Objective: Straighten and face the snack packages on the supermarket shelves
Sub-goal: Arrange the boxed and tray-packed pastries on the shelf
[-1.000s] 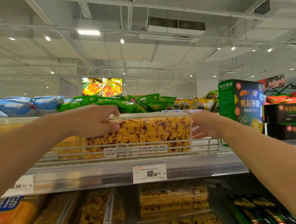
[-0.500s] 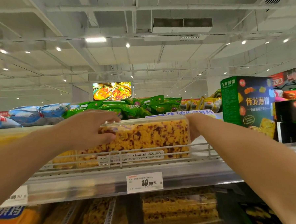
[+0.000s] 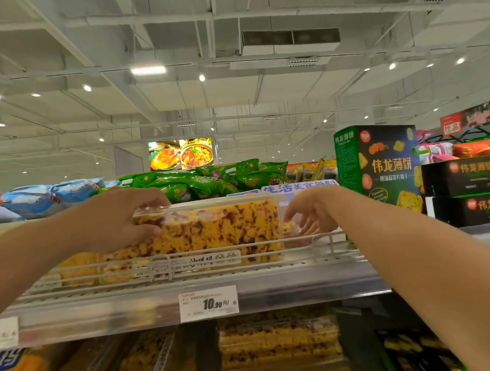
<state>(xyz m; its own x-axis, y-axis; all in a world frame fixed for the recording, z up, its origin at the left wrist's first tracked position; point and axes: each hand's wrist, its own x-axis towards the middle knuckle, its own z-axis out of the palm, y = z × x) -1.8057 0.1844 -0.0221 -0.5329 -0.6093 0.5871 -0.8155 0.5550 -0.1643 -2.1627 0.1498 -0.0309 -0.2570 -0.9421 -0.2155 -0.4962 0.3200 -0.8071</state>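
Note:
A clear plastic box of yellow puffed-rice snack with dark red bits [image 3: 220, 229] stands on the top shelf [image 3: 314, 283] behind a white wire rail [image 3: 320, 242]. My left hand [image 3: 117, 217] grips its left end, fingers over the lid and thumb on the front. My right hand [image 3: 310, 213] is just off the box's right end with its fingers spread and relaxed, holding nothing. More yellow snack packs [image 3: 77, 265] lie to the left behind the rail.
A tall green biscuit box [image 3: 379, 167] and stacked black boxes [image 3: 465, 190] stand at the right. Green bags [image 3: 209, 178] and blue bags [image 3: 48, 195] lie behind. A price tag [image 3: 209, 303] hangs on the shelf edge. Similar snack boxes [image 3: 277, 339] fill the shelf below.
My right hand has come off the box's right end and opened its fingers. My left hand keeps its hold. The view has tilted slightly upward.

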